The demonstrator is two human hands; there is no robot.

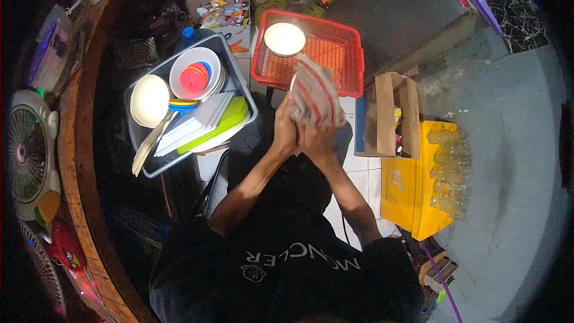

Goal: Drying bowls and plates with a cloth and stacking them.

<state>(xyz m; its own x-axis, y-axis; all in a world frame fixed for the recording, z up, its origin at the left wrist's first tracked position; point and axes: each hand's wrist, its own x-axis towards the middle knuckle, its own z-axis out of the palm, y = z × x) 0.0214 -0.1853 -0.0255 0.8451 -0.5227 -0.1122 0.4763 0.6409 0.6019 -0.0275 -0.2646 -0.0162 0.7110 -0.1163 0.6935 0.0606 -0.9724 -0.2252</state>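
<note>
My left hand (284, 132) and my right hand (317, 141) are close together in front of my lap. Over the right hand's fingers drapes a beige cloth (317, 94) with red stripes, slightly blurred. Along its left side shows the pale curved edge of a dish (293, 83), held by the left hand; the cloth hides most of it. Just beyond the hands stands a red plastic basket (334, 60), holding a cream bowl (284, 39) at its left end.
To the left, a grey plastic tub (245, 92) holds cream bowls (150, 101), white bowls (179, 59), small coloured dishes (193, 80), and white and green plates (233, 114). At right are a cardboard box (385, 116) and a yellow crate (400, 188) with glass bottles (450, 166).
</note>
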